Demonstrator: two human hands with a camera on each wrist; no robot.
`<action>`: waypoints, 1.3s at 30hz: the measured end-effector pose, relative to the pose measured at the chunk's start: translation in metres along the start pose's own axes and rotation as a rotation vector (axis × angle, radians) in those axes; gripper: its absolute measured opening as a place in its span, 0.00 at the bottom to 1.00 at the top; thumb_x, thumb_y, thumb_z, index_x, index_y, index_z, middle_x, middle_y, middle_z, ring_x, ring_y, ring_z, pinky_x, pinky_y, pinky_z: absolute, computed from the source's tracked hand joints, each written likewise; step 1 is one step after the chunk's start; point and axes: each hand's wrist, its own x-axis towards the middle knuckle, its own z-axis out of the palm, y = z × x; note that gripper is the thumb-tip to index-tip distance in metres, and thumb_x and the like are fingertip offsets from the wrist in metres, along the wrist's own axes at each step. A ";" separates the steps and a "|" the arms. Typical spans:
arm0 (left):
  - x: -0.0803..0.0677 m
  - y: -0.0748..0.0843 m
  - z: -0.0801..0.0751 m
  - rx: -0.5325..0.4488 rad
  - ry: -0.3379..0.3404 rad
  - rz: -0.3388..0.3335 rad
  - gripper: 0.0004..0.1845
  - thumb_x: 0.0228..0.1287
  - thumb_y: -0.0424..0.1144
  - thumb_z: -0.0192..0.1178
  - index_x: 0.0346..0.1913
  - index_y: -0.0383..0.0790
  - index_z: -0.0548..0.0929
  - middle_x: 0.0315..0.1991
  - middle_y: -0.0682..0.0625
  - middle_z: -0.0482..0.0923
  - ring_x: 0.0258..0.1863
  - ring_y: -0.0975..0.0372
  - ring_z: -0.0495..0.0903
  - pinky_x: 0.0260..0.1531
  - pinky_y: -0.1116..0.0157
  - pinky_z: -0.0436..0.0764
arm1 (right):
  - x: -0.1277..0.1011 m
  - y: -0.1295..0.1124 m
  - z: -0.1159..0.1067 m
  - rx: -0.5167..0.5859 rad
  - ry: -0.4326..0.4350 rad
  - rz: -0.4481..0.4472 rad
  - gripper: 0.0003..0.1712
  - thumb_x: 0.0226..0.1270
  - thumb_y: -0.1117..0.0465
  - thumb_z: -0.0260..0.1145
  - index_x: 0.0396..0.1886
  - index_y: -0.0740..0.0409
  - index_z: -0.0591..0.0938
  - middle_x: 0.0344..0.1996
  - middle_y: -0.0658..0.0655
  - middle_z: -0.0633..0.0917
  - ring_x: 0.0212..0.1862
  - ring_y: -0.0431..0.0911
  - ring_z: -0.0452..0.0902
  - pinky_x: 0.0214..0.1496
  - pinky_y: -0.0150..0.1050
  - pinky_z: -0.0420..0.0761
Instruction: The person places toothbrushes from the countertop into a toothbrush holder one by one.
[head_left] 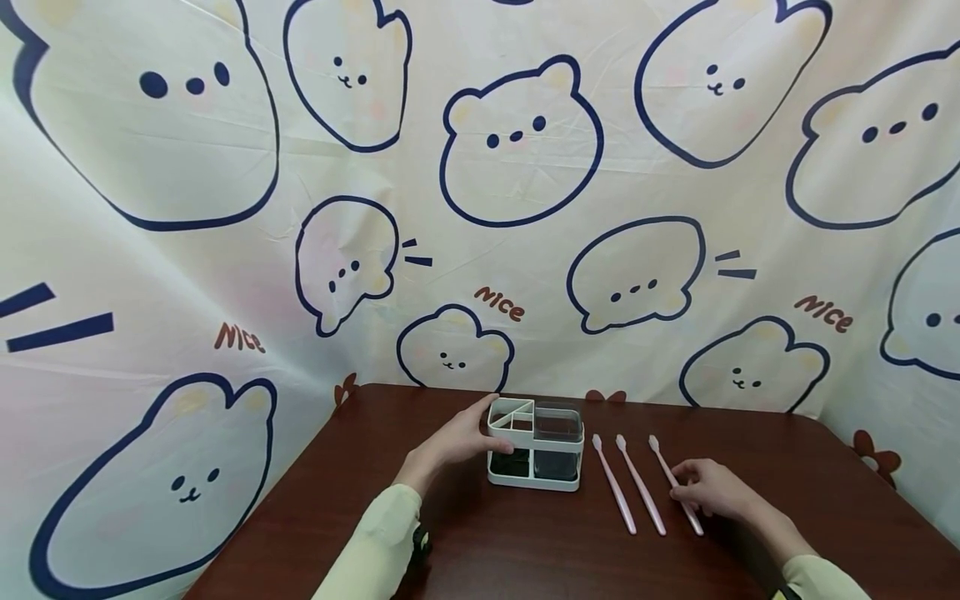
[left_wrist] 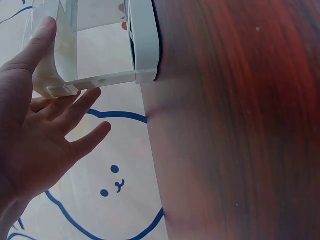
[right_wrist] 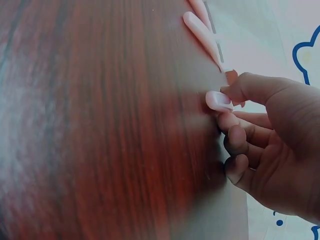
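My left hand [head_left: 448, 443] grips the left end of a toothbrush holder [head_left: 534, 482], a white-framed stand with clear and dark compartments. In the left wrist view the thumb lies along one side of the holder [left_wrist: 146, 37] and the fingers touch the other. Farther right, my right hand [head_left: 717, 490] pinches the rightmost pink toothbrush [head_left: 663, 457] by its handle, between thumb and forefinger. The handle's rounded end [right_wrist: 218, 101] shows in the right wrist view. A middle toothbrush [head_left: 642, 486] and a left toothbrush [head_left: 615, 486] lie side by side between holder and right hand.
The dark brown wooden table [head_left: 510, 558] carries everything. Behind it hangs a pale cloth [head_left: 540, 275] printed with blue-outlined cartoon animals, close along the table's back edge and down its left and right sides.
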 end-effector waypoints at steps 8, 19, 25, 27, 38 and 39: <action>0.001 0.000 0.000 0.011 -0.004 0.003 0.53 0.56 0.53 0.73 0.79 0.44 0.54 0.77 0.43 0.58 0.72 0.49 0.63 0.70 0.43 0.64 | -0.002 -0.003 -0.001 0.030 0.027 0.028 0.25 0.62 0.61 0.69 0.55 0.71 0.77 0.18 0.53 0.77 0.18 0.43 0.69 0.19 0.36 0.71; -0.001 0.001 -0.001 0.001 -0.009 0.007 0.54 0.55 0.54 0.73 0.79 0.45 0.54 0.77 0.43 0.58 0.73 0.50 0.63 0.70 0.44 0.64 | 0.001 -0.010 0.001 0.017 0.105 0.016 0.24 0.64 0.63 0.66 0.57 0.69 0.75 0.23 0.55 0.75 0.21 0.46 0.72 0.20 0.36 0.73; -0.001 0.002 -0.002 0.002 -0.006 0.008 0.54 0.56 0.54 0.73 0.79 0.44 0.53 0.77 0.43 0.58 0.73 0.50 0.63 0.70 0.43 0.64 | 0.004 -0.014 0.000 0.013 0.157 -0.006 0.25 0.62 0.63 0.66 0.57 0.69 0.74 0.23 0.54 0.75 0.22 0.45 0.72 0.21 0.35 0.74; -0.001 0.003 -0.002 0.004 -0.006 0.004 0.54 0.55 0.54 0.73 0.79 0.44 0.54 0.77 0.43 0.58 0.73 0.50 0.63 0.70 0.43 0.64 | 0.004 -0.015 0.000 0.002 0.174 -0.020 0.25 0.61 0.63 0.67 0.57 0.69 0.73 0.23 0.55 0.75 0.22 0.45 0.72 0.21 0.36 0.74; 0.000 0.001 0.000 0.010 -0.007 0.008 0.54 0.54 0.55 0.73 0.79 0.43 0.54 0.77 0.43 0.58 0.73 0.49 0.63 0.70 0.43 0.64 | 0.005 -0.028 0.005 0.007 0.263 -0.054 0.29 0.60 0.64 0.66 0.59 0.69 0.69 0.27 0.57 0.73 0.25 0.47 0.72 0.21 0.38 0.77; 0.000 0.001 0.000 0.009 -0.007 0.005 0.54 0.54 0.55 0.73 0.79 0.44 0.54 0.77 0.43 0.58 0.73 0.49 0.62 0.70 0.43 0.64 | 0.005 -0.029 0.006 0.008 0.270 -0.057 0.29 0.60 0.65 0.66 0.60 0.69 0.69 0.27 0.57 0.73 0.25 0.47 0.72 0.22 0.38 0.77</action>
